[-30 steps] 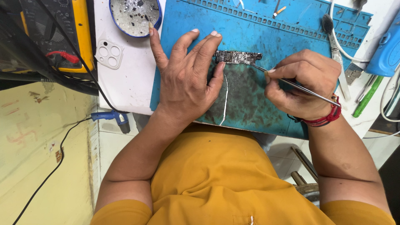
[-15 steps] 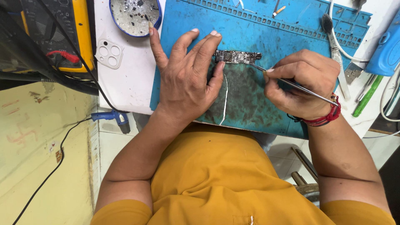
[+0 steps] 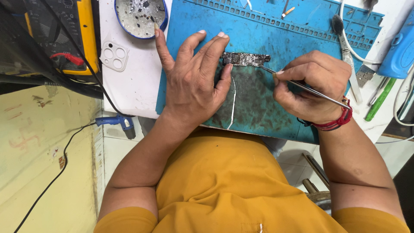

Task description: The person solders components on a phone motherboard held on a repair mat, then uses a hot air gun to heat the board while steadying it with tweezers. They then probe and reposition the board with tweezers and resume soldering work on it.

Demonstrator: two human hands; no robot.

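Observation:
A narrow dark circuit board (image 3: 246,59) lies on a blue work mat (image 3: 276,34). My left hand (image 3: 194,80) rests flat on the mat, fingers spread, with its fingertips pressing the board's left end. My right hand (image 3: 312,84) grips thin metal tweezers (image 3: 302,86) whose tip touches the board's right end. A red thread band circles my right wrist. A thin white wire (image 3: 233,101) runs down the mat beside my left hand.
A blue-rimmed dish (image 3: 140,15) of small parts and a white camera-lens frame (image 3: 114,56) sit at the upper left. A yellow multimeter (image 3: 69,32) lies further left. Tools, a green pen (image 3: 379,99) and a blue device (image 3: 399,51) crowd the right side.

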